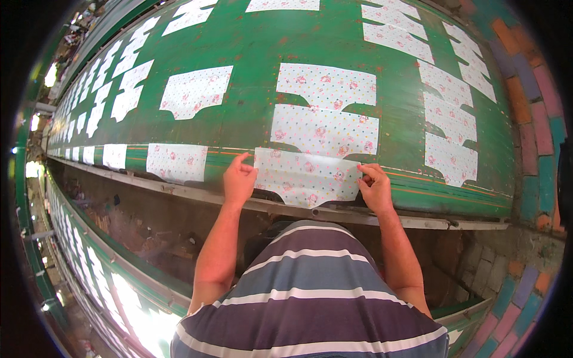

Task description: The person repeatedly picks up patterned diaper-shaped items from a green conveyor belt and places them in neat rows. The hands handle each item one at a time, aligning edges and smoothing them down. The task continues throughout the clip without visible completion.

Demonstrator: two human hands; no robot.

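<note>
A white fabric panel (307, 179) with pink printed figures and small dots lies at the near edge of the green table (250, 89). Its lower side is cut with curved notches and hangs toward me. My left hand (240, 181) pinches its left edge close to the upper corner, index finger raised. At the opposite edge, my right hand (376, 186) has thumb and fingertips closed on the upper right corner. Just beyond it lie two like panels, the middle one (325, 130) and the farther one (328, 83), one above the other in a column.
More printed panels lie in rows, such as one panel (176, 162) to the left and a column (450, 158) to the right. A metal rail (286, 209) runs along the table's near edge. Another long table (119, 256) stands lower left. Coloured bricks (528, 140) border the right side.
</note>
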